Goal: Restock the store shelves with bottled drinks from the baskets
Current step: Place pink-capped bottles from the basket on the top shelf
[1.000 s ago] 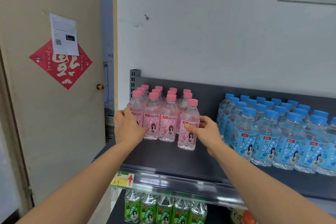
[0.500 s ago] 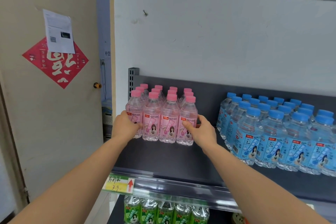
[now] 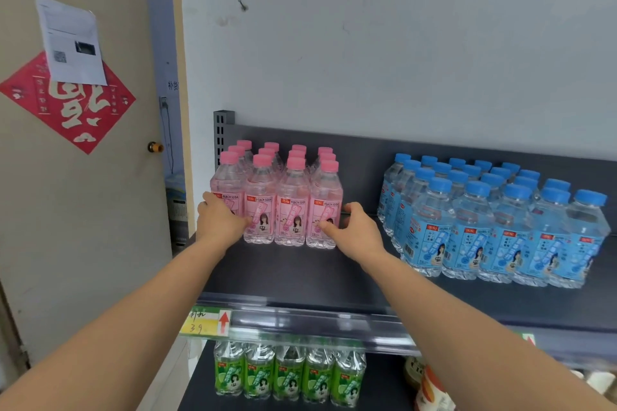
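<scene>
bottles of pink peach soda [image 3: 277,203] are standing in a tight block at the back left corner of the top shelf [image 3: 300,277], four across in front. a second ago the front-right bottle [image 3: 325,210] was standing forward of its row. now it is sitting flush with the others, so this batch is looking placed and is only being squared up.

the left hand [image 3: 220,222] is cupping the front-left bottle [image 3: 228,192] from outside, fingers curled round it. the right hand [image 3: 354,232] is gripping the front-right bottle, thumb on the label and fingers wrapping its far side.

bare shelf is running from the block to the front edge, leaving room for more rows. blue-capped bottles [image 3: 494,217] are filling the right half, well apart from the pink ones. green-labelled bottles [image 3: 287,374] are lining the shelf below, under a yellow price tag [image 3: 203,322]. no basket is showing, and nothing is crowding the hands.
</scene>
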